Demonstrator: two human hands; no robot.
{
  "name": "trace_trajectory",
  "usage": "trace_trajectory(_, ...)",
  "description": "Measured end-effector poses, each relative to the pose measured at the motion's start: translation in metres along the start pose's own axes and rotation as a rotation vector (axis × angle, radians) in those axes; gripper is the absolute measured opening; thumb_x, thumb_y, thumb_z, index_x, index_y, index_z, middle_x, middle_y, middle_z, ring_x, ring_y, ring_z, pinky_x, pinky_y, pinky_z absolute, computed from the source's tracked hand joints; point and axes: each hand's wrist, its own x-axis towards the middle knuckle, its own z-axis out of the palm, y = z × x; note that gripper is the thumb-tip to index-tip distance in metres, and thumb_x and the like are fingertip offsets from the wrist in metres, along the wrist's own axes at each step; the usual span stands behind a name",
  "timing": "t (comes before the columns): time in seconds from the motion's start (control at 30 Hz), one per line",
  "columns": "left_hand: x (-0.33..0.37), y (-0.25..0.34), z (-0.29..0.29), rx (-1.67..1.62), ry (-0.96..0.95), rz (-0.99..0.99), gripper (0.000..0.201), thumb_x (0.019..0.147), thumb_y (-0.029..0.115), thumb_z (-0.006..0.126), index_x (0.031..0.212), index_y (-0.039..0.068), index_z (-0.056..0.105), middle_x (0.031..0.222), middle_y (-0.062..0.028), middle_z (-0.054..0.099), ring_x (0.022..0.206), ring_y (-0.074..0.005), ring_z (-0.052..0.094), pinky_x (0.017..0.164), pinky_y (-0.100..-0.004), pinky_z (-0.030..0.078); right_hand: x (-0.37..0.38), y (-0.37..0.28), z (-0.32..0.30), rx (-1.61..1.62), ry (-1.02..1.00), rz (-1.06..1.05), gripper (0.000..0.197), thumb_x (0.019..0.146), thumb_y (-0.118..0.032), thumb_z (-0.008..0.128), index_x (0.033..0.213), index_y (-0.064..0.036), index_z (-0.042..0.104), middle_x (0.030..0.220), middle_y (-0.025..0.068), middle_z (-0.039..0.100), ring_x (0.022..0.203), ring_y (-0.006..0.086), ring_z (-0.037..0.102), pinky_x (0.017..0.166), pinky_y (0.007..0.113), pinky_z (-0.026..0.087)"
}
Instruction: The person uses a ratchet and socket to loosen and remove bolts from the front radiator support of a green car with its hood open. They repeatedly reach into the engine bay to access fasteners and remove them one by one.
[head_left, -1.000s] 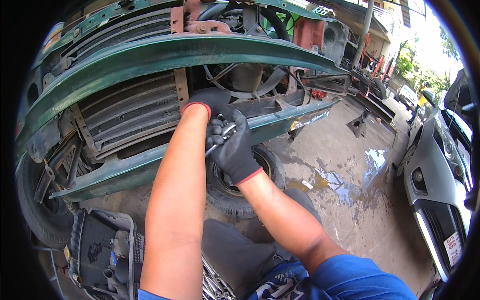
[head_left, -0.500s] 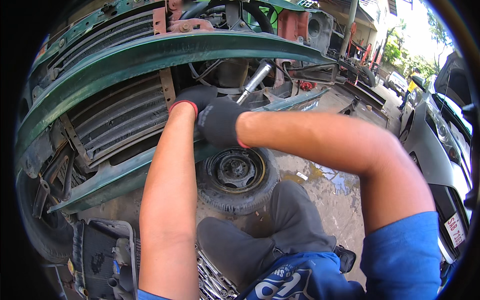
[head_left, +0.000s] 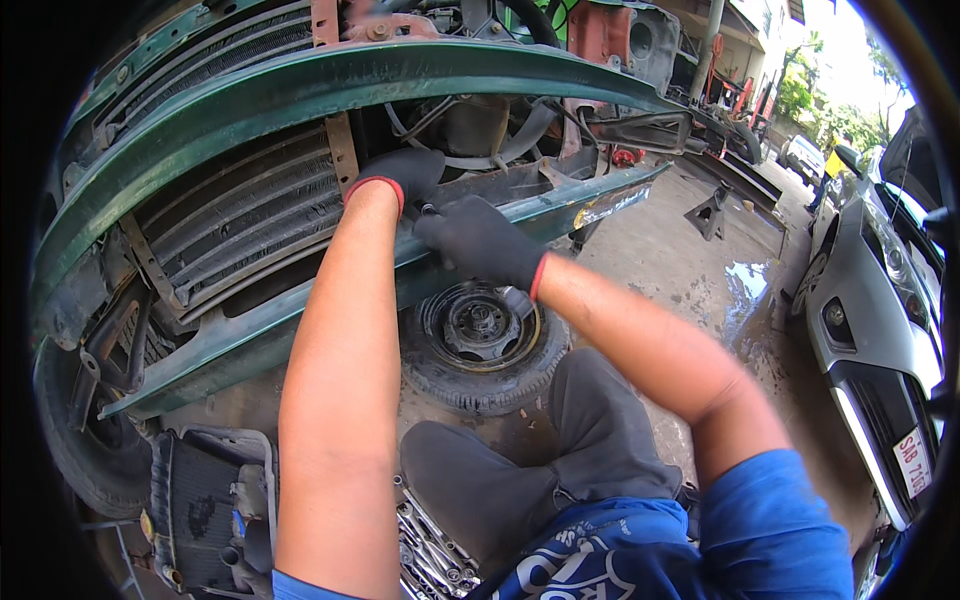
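Note:
My right hand (head_left: 485, 240), in a black glove, is closed round a chrome ratchet wrench in front of the lower green crossmember (head_left: 250, 330). The wrench's handle end (head_left: 517, 301) sticks out below the palm, over the wheel; most of the rest is covered by the glove. Just left of it, my left hand (head_left: 405, 172), also black-gloved with a red cuff, reaches over the crossmember at the edge of the slatted radiator or condenser (head_left: 250, 220). Its fingers are hidden behind the metal. Above both hands runs the curved green bumper beam (head_left: 330, 90).
A wheel with a tire (head_left: 480, 385) lies flat before my knees. A removed radiator (head_left: 205, 500) and several wrenches (head_left: 435, 550) lie at lower left. A jack stand (head_left: 710, 213) stands to the right, near a silver car (head_left: 870, 300) with its hood raised.
My right hand has swung the wrench round: its handle pointed up and right, and now points down toward the wheel. My right elbow has dropped. The left hand stays about where it was.

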Motion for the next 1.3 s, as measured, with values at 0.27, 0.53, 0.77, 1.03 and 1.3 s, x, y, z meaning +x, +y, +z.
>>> trace_trajectory(0.27,-0.006,0.0,0.0,-0.095,0.019,0.015,0.055,0.097,0.041,0.038,0.131,0.006,0.064,0.139,-0.0183,0.061,0.125,-0.0334,0.06,0.106,-0.0405,0.042,0.017,-0.026,-0.012,-1.214,-0.304,-0.429,0.028,0.077,-0.021,0.068,0.098,-0.0024,0.073,0.091,0.019,0.074,0.084,0.0366,0.073,0.073,0.045,0.058)
trace_trajectory(0.53,-0.011,0.004,-0.003,0.026,0.03,-0.026,0.052,0.096,0.039,0.038,0.125,0.005,0.065,0.134,-0.0208,0.063,0.118,-0.0351,0.062,0.102,-0.0423,0.043,0.0,0.013,0.046,1.375,0.074,0.321,0.032,0.096,-0.04,0.058,0.091,-0.0081,0.061,0.065,0.001,0.053,0.052,0.0134,0.048,0.054,0.033,0.045)
trace_trajectory(0.77,-0.01,0.004,-0.004,0.03,0.001,-0.01,0.05,0.096,0.038,0.04,0.121,0.003,0.067,0.129,-0.0223,0.065,0.113,-0.0344,0.064,0.099,-0.0411,0.045,0.002,0.019,0.007,0.452,-0.019,-0.031,0.029,0.091,-0.035,0.06,0.086,-0.0073,0.061,0.071,0.0075,0.06,0.059,0.0227,0.06,0.06,0.042,0.052)
trace_trajectory(1.03,-0.009,0.002,0.001,-0.039,0.105,0.018,0.049,0.096,0.036,0.041,0.113,-0.001,0.068,0.121,-0.0259,0.067,0.105,-0.0338,0.067,0.093,-0.0417,0.046,0.017,-0.034,-0.014,-1.171,-0.337,-0.397,0.028,0.077,-0.023,0.068,0.099,-0.0092,0.078,0.104,0.0165,0.075,0.095,0.0317,0.074,0.081,0.045,0.058)
trace_trajectory(1.3,-0.01,0.003,-0.001,-0.083,0.085,-0.069,0.052,0.095,0.041,0.041,0.109,0.0,0.069,0.11,-0.0224,0.07,0.095,-0.0298,0.066,0.087,-0.0412,0.048,-0.001,0.017,0.023,0.983,-0.017,0.077,0.028,0.095,-0.039,0.059,0.096,-0.0122,0.068,0.069,0.0043,0.062,0.054,0.018,0.058,0.057,0.036,0.049)
